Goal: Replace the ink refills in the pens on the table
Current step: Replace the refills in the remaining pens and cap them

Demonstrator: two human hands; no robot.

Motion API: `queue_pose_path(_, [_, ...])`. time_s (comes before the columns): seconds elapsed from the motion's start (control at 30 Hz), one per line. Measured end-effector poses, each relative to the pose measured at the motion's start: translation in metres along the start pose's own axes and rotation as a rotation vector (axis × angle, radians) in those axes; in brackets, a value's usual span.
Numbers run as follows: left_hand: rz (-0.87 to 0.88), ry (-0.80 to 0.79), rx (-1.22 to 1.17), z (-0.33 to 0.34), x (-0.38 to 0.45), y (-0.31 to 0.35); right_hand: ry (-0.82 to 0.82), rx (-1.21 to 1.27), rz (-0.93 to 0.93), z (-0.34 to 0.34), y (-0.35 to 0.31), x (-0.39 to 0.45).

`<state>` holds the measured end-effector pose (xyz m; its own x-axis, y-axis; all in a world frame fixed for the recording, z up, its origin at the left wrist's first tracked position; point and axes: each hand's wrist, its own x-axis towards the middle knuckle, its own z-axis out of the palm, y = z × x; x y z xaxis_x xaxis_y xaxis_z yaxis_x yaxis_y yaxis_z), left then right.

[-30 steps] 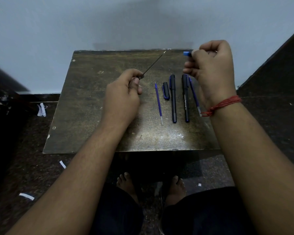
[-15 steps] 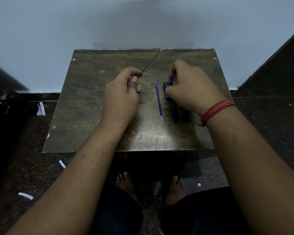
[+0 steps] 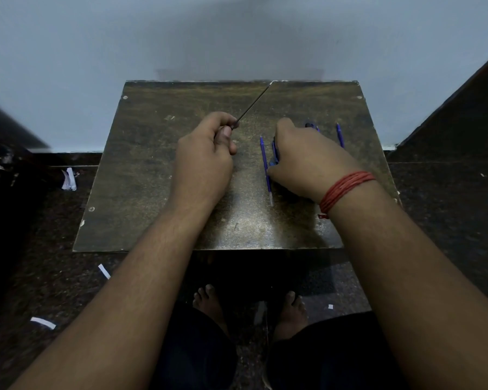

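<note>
Lowered further since earlier, right hand (image 3: pixel 307 161) covers the dark blue pens (image 3: pixel 275 153), grip indiscernible; left hand (image 3: pixel 206 156) pinches thin dark refill rod (image 3: pixel 255 102).

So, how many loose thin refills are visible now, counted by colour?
Blue thin plastic refills on the brown wooden table: 2
Dark thin refill pinched in the left hand: 1
Total: 3
Pens under the right hand are mostly hidden, so not counted.

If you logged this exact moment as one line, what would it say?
left hand: grips thin dark refill | right hand: down on pens, grip hidden | loose blue refill: on table
</note>
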<state>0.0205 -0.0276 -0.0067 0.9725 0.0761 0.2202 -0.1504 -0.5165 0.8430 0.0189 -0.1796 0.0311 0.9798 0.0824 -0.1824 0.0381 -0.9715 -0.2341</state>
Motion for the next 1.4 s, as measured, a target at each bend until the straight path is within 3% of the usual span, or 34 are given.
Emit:
queue_pose_path(0.13, [-0.004,-0.003,0.003,-0.001,-0.001,0.001,0.134,0.143,0.002,-0.008,0.010,0.003])
queue_pose_path(0.3, [0.006,-0.019,0.005,0.000,-0.003,0.006,0.291,0.629,0.061,-0.012,0.017,0.007])
queue_pose_path(0.53, [0.032,-0.051,0.002,0.007,-0.008,0.010,0.175,1.092,0.119,0.007,0.010,0.014])
queue_pose_path(0.77, [0.060,-0.059,0.022,0.008,-0.008,0.009,0.112,1.315,0.126,0.013,0.003,0.016])
queue_pose_path(1.03, [0.051,-0.086,0.040,0.009,-0.008,0.009,0.246,1.420,0.156,0.012,0.002,0.017])
queue_pose_path(1.2, [0.024,-0.102,0.045,0.011,-0.008,0.009,0.576,1.541,0.177,-0.001,0.013,0.023])
queue_pose_path(1.3, [0.016,-0.115,0.052,0.011,-0.010,0.009,0.745,1.444,0.183,-0.014,0.033,0.025])
queue_pose_path(1.4, [0.008,-0.122,0.053,0.011,-0.010,0.009,0.692,1.115,0.237,-0.014,0.056,0.025])
